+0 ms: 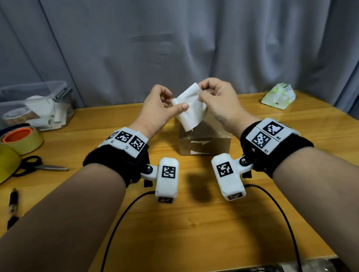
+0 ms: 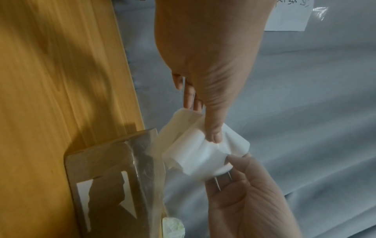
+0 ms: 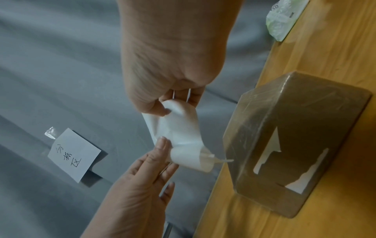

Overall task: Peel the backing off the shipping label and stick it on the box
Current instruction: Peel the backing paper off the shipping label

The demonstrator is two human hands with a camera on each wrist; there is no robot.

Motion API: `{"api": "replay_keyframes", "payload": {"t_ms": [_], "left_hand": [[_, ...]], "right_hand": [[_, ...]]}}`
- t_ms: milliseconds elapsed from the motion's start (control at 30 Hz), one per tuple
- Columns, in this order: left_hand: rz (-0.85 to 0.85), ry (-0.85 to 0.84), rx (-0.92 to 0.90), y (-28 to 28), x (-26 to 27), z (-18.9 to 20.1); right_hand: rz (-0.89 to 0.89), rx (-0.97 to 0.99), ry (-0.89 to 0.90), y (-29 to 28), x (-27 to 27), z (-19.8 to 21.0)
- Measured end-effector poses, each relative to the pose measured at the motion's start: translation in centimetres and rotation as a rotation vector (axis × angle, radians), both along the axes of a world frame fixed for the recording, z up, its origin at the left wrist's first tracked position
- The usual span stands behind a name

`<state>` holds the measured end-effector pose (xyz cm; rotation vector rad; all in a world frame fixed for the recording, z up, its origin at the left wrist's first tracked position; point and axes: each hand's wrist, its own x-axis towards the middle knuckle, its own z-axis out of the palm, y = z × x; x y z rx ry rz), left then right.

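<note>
A white shipping label (image 1: 190, 109) is held in the air above the brown tape-wrapped box (image 1: 205, 143), both hands on it. My left hand (image 1: 161, 107) pinches its left edge with the thumb lying across the paper (image 2: 205, 154). My right hand (image 1: 216, 98) pinches the upper right corner (image 3: 181, 128). The sheet is bent and curled, and two layers show apart at its left side in the left wrist view. The box (image 2: 114, 180) (image 3: 295, 141) stands on the wooden table (image 1: 181, 221) and bears torn white label remnants on its near face.
At the left stand a clear plastic bin (image 1: 25, 105), two tape rolls (image 1: 22, 139), black-handled scissors (image 1: 39, 166) and a pen (image 1: 13, 204). A green-white packet (image 1: 278, 96) lies at the back right. A grey curtain (image 1: 166, 40) with a taped note (image 3: 74, 155) hangs behind.
</note>
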<state>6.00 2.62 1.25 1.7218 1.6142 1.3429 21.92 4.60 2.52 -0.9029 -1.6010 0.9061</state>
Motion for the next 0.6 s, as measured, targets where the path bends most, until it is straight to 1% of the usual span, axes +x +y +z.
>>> {"api": "replay_keyframes", "payload": {"t_ms": [167, 300, 467, 600], "left_hand": [[-0.006, 0.021, 0.039, -0.11, 0.22, 0.17], [0.013, -0.015, 0.094, 0.01, 0.20, 0.18], [0.035, 0.055, 0.113, -0.24, 0.35, 0.17], [0.024, 0.020, 0.111, -0.30, 0.54, 0.03]], "right_hand": [[-0.040, 0.027, 0.021, 0.00, 0.00, 0.05], [-0.045, 0.015, 0.050, 0.05, -0.11, -0.07], [-0.048, 0.003, 0.031, 0.06, -0.08, -0.10], [-0.049, -0.002, 0.037, 0.12, -0.08, -0.23]]}}
